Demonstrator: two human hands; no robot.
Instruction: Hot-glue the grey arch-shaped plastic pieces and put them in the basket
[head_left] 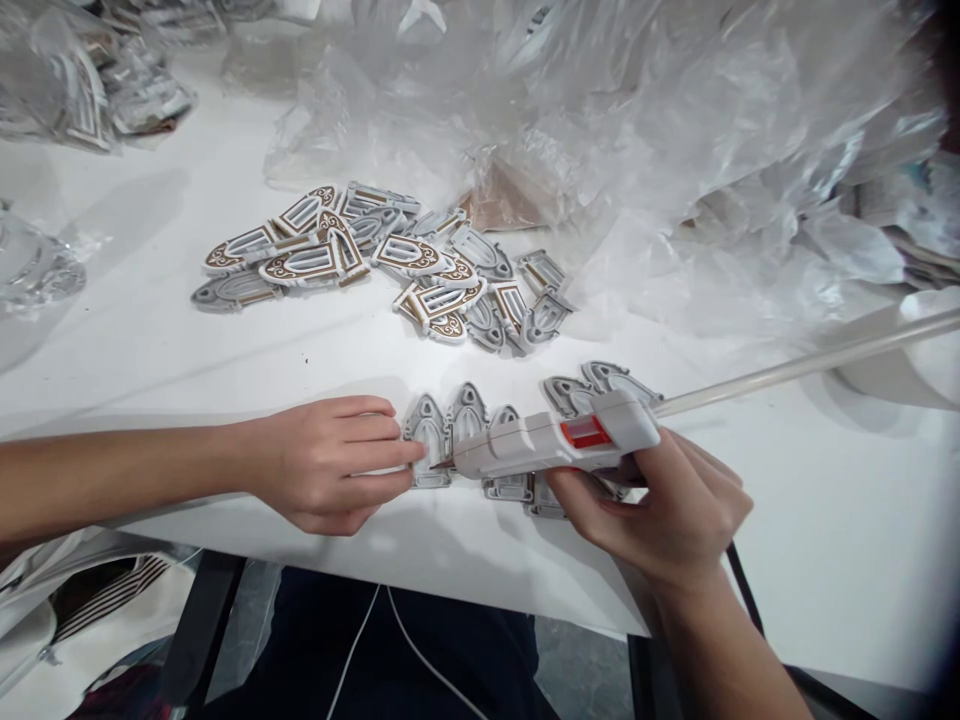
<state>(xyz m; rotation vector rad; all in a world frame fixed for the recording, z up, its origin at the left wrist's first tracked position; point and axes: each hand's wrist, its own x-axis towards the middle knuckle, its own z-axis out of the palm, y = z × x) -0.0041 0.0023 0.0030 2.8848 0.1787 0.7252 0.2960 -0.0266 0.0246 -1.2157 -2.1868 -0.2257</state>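
My right hand (679, 505) is wrapped around a white glue gun (525, 440) with a red-orange window in its side. A long translucent glue stick (795, 363) sticks out of its back. The gun's nozzle points left, at a grey arch-shaped plastic piece (427, 430) lying back side up. My left hand (341, 465) has its fingers bent, with the fingertips on this piece's left edge; its thumb is hidden. More arched pieces (468, 408) lie in a row to the right, partly hidden by the gun and my right hand.
Behind the row lies a loose pile of arched pieces (412, 255), some showing gold-brown patterned fronts. Crumpled clear plastic bags (675, 130) cover the back of the white table (135, 370). A clear plastic item (34, 260) sits at the left edge. Two white cords (352, 650) hang below the table's front edge.
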